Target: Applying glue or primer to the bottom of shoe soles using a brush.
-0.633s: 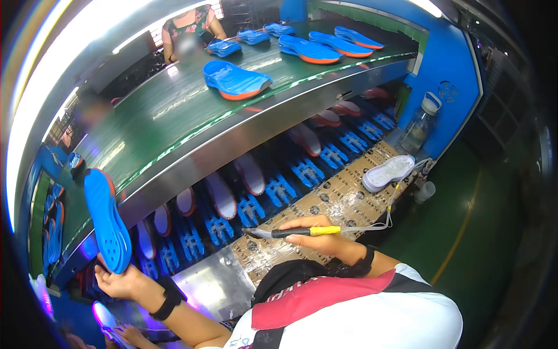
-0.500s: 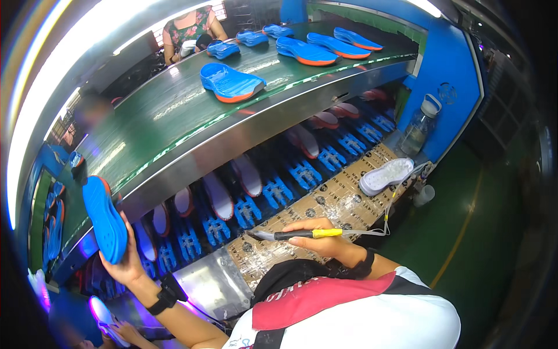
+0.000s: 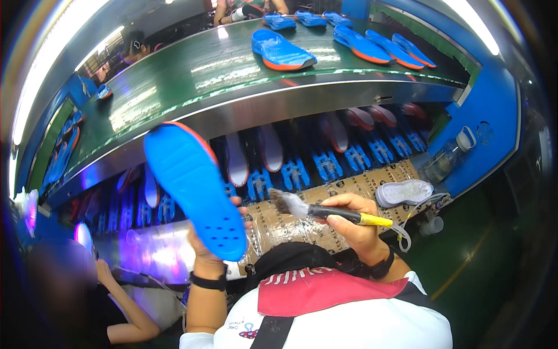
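My left hand is closed round a blue shoe sole with an orange rim. The sole is held up at a tilt, its face with small dark holes near the lower end toward me; it hides most of the palm. In my right hand is a glue brush with a black and yellow handle and a thin clear tube at its tail. Pale bristles point left toward the sole, apart from it. Right of that hand, a white shoe sole with whitish matter inside lies on the cardboard-covered ledge.
Beyond the ledge runs a green conveyor belt carrying several blue soles. Under it, blue holders and pale soles stand in a row. A clear bottle is at the right. A co-worker's arm shows at lower left.
My left hand has brought the blue sole from the far left in toward the middle, turning its broad face to me. The brush in my right hand now points at it. The view has shifted left.
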Motion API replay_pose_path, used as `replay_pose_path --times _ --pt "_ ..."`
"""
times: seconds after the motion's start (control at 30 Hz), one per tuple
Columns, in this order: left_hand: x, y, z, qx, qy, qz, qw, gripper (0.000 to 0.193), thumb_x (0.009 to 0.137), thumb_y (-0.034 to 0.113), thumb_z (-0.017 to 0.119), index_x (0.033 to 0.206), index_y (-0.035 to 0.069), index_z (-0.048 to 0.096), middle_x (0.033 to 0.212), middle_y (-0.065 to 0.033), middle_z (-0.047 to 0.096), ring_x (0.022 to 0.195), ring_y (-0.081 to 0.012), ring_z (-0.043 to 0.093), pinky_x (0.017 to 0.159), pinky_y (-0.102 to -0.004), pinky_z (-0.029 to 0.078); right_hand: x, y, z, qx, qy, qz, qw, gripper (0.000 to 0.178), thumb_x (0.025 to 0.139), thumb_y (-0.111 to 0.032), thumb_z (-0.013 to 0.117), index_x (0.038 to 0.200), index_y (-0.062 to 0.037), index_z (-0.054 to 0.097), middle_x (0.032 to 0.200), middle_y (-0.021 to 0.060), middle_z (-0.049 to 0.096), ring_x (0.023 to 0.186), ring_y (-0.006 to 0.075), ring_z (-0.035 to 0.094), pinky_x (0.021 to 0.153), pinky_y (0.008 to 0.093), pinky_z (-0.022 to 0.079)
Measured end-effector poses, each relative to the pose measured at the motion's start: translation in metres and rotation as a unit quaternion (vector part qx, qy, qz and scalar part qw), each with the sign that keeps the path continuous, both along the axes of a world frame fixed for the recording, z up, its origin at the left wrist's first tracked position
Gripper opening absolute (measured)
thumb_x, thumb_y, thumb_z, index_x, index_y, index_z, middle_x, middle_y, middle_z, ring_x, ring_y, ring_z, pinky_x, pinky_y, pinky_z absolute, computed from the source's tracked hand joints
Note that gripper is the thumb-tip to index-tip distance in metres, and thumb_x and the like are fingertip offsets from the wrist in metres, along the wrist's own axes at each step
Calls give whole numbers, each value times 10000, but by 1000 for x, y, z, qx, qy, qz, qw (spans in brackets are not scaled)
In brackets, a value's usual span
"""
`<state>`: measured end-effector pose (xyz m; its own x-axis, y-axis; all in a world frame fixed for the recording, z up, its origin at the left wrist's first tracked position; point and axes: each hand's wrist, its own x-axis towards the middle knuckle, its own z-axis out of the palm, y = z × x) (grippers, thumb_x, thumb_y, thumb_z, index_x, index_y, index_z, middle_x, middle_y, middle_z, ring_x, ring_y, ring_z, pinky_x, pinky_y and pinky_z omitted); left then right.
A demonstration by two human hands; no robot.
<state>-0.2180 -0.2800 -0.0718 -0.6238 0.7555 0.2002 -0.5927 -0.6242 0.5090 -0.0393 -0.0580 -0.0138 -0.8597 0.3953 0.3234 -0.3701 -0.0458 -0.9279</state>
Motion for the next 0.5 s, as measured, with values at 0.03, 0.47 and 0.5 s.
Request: replay_pose_path --times 0.03,0.47,0.5 --pt "12 6 -10 -12 -16 -14 1000 736 828 532 497 1329 14 342 1238 -253 466 1088 -415 511 859 -571 453 -3 -5 9 28 7 20 999 229 779 -12 621 999 47 600 894 128 659 795 137 635 719 242 505" --pt "73 15 -62 -166 -95 -87 978 662 806 422 633 1307 61 393 1256 -108 511 1146 -246 509 993 -417 398 -45 -48 12 474 101 -165 859 261 615 -37 696 852 -8 592 657 94 569 596 252 567 522 327 464" --pt "70 14 -63 -190 -89 -84 974 657 807 423 631 1299 52 400 1250 -112 515 1143 -245 511 989 -417 403 -44 -51 8 483 118 -142 856 281 609 -50 708 863 -7 594 640 85 561 593 249 569 525 319 468"
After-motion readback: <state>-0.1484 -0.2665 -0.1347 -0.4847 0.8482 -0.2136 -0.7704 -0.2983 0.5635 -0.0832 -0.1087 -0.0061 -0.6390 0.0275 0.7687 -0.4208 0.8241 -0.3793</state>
